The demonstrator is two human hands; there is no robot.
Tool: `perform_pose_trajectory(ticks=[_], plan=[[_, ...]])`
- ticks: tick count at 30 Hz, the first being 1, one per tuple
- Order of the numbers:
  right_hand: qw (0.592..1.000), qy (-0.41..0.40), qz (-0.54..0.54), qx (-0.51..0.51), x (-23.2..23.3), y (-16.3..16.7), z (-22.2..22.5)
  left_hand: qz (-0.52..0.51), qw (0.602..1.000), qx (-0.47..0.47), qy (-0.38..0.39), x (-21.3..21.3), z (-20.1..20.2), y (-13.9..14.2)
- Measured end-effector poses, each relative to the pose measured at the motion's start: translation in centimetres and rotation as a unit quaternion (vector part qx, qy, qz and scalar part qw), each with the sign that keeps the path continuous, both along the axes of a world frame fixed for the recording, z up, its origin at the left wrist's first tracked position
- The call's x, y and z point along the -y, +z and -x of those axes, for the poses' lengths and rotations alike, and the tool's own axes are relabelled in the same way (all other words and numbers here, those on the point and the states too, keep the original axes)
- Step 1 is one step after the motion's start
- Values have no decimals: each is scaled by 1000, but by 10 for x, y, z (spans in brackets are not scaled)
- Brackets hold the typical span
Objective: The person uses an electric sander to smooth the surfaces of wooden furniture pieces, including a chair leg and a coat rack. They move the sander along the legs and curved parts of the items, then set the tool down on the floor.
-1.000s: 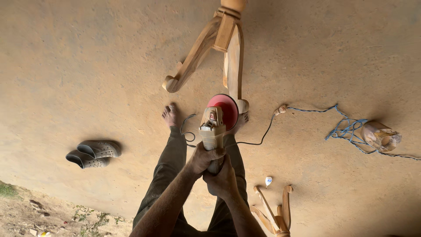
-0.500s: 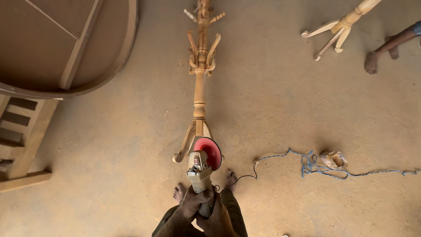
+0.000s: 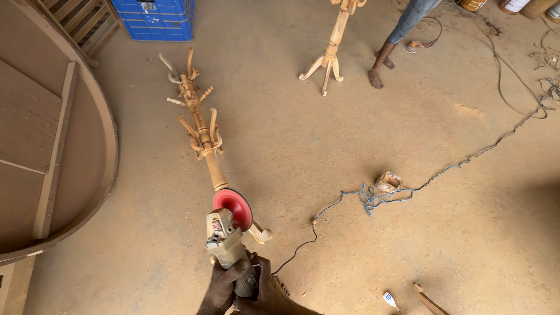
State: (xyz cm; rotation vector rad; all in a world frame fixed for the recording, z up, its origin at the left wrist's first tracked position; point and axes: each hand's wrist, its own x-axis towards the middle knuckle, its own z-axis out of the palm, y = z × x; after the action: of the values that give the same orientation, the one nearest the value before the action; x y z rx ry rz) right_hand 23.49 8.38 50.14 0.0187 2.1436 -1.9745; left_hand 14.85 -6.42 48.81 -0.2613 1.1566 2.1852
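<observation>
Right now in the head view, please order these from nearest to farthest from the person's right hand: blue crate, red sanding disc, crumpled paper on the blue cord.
1. Red sanding disc: just above the right hand, on the angle grinder that both hands grip.
2. Crumpled paper: up and to the right, on the blue cord.
3. Blue crate: far top left, at the frame's edge.

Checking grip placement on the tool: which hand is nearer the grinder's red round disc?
Left. The left hand wraps the grey angle grinder's body just below the red round disc; the right hand grips lower down, farther from it.
</observation>
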Motion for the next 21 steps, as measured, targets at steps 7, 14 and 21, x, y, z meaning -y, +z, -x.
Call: perform_pose_trajectory(ticks=[7, 14, 21], plan=[[986, 156, -42, 46, -38, -1, -15, -18, 994, -96, 47, 24, 3, 43], [923, 137, -321, 163, -59, -41, -5, -41, 981, -159, 99, 64, 24, 94], [873, -338, -134, 326, -34, -47, 8, -58, 978, -165, 118, 141, 59, 111]])
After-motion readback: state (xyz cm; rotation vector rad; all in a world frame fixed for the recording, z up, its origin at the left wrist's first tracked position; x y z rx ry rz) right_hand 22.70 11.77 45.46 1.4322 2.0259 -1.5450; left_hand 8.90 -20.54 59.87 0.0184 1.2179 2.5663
